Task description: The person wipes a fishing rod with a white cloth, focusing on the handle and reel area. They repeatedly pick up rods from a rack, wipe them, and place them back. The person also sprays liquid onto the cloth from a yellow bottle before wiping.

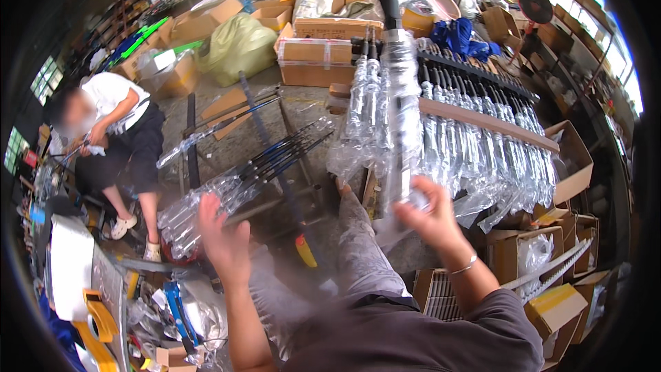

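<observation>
At the far left a co-worker [113, 131] in a white top and dark shorts sits low on the floor, hands busy with something too small to make out. Near the lower left corner lie a white and yellow machine part [76, 282] and loose plastic scraps.

Just right of that, a bundle of dark rods in bubble wrap [227, 189] lies slanting across the concrete floor [275, 114], its bare rod ends pointing up and to the right. The left hand [224, 238] hovers over the near end of this bundle, fingers spread wide and blurred; it grips nothing, and whether it touches the wrap I cannot tell.

In the middle, the right hand [430, 217] is curled around the lower end of a long rod sleeved in clear plastic [399, 96], which stands nearly upright and runs toward the top edge, its dark handle bare at the top. A thin bracelet [465, 266] sits on that wrist.

Behind and to the right, a row of wrapped rods [482, 138] leans side by side against a wooden rail [489, 122]. Cardboard boxes [323, 55] stand beyond them, with a green-yellow sack [237, 45] to their left. At the right edge open cartons [575, 158] sit on the floor, and lower right a yellow box [554, 306].
</observation>
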A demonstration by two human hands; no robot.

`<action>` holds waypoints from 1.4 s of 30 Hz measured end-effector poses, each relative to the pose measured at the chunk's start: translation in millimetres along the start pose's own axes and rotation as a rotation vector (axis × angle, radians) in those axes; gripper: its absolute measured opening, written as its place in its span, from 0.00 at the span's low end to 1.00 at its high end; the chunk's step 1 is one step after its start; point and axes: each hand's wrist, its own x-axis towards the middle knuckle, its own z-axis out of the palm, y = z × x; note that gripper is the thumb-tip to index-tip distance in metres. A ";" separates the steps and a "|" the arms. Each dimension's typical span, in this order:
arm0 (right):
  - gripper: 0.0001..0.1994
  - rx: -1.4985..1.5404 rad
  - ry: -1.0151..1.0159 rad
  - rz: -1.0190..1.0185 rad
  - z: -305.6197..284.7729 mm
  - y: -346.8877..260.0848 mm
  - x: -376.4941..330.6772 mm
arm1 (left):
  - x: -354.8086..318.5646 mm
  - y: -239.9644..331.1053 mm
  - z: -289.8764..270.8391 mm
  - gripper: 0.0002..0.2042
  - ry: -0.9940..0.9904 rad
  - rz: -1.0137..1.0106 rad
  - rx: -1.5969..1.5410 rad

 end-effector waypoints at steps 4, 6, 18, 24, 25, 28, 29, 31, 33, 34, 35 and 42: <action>0.17 -0.379 0.187 -0.009 -85.2 -6.3 7.4 | -44.8 -45.6 -31.4 0.34 -0.087 -0.245 0.071; 0.28 -0.400 0.472 0.004 -103.2 15.2 16.4 | -65.6 -56.3 -49.0 0.33 -0.113 -0.319 0.179; 0.09 -0.321 0.413 0.216 -159.9 105.7 155.0 | -116.7 -58.7 -65.9 0.30 -0.082 -0.457 0.297; 0.12 -0.320 0.377 0.214 -173.9 120.5 171.2 | -121.4 -66.0 -62.1 0.30 -0.091 -0.464 0.315; 0.13 -0.292 0.358 0.216 -172.6 120.3 172.0 | -121.2 -64.9 -59.0 0.30 -0.095 -0.470 0.315; 0.14 -0.301 0.358 0.262 -168.6 114.6 174.0 | -118.0 -60.7 -50.3 0.30 -0.116 -0.498 0.294; 0.14 -0.321 0.353 0.274 -166.9 111.7 173.0 | -117.3 -60.5 -48.2 0.30 -0.123 -0.498 0.293; 0.15 -0.363 0.340 0.297 -164.1 105.7 170.9 | -116.9 -61.6 -46.9 0.30 -0.140 -0.495 0.294; 0.15 -0.357 0.343 0.327 -161.3 99.4 169.4 | -117.4 -62.9 -46.3 0.30 -0.161 -0.487 0.299; 0.16 -0.354 0.344 0.343 -160.4 98.6 168.6 | -117.6 -62.9 -45.8 0.30 -0.173 -0.485 0.303; 0.16 -0.346 0.348 0.333 -159.9 100.4 169.1 | -117.8 -62.7 -44.8 0.30 -0.184 -0.483 0.307; 0.14 -0.325 0.327 0.321 -154.8 101.4 173.1 | -120.0 -60.7 -38.9 0.29 -0.217 -0.489 0.330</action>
